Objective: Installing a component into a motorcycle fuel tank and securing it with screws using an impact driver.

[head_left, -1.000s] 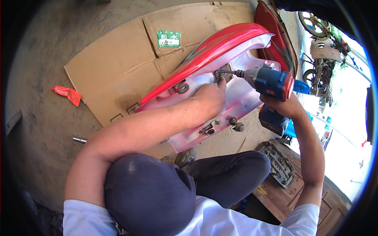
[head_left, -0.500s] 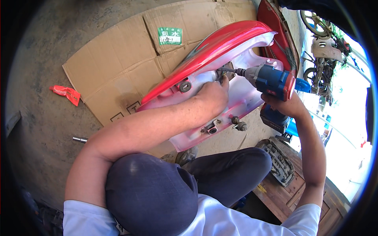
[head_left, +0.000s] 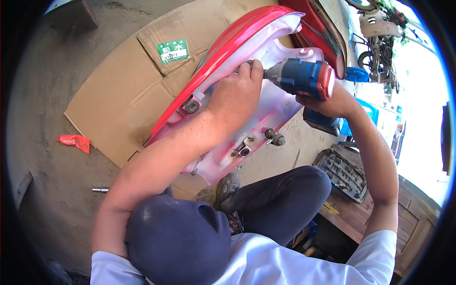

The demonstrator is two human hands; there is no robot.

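Observation:
A red, curved metal shell [head_left: 223,40], like a motorcycle fuel tank, lies with its pinkish-white hollow underside toward me. My right hand [head_left: 330,102] grips the handle of a blue and grey cordless impact driver [head_left: 301,78], whose nose points left over the hollow. Just ahead of that nose is my left hand [head_left: 237,92], thumb and fingers closed together around the area of the driver's tip. Those fingers mostly cover what they pinch; a small dark end shows above them. Along the shell's near side are a bracket with a round hole [head_left: 243,151] and round metal fittings [head_left: 277,139].
Flattened cardboard [head_left: 109,107] lies beneath the shell. Beside it are an orange-red packet [head_left: 75,141] and a metal tube [head_left: 100,189]. An open tool case [head_left: 344,173] rests on wooden panelling [head_left: 408,225] at right. Another red part [head_left: 320,35] stands behind, near a blue stool [head_left: 357,74].
My left hand has moved up to the driver's tip, covering the long bit visible earlier. The driver sits further left in view. The whole view has shifted, with the shell now further left.

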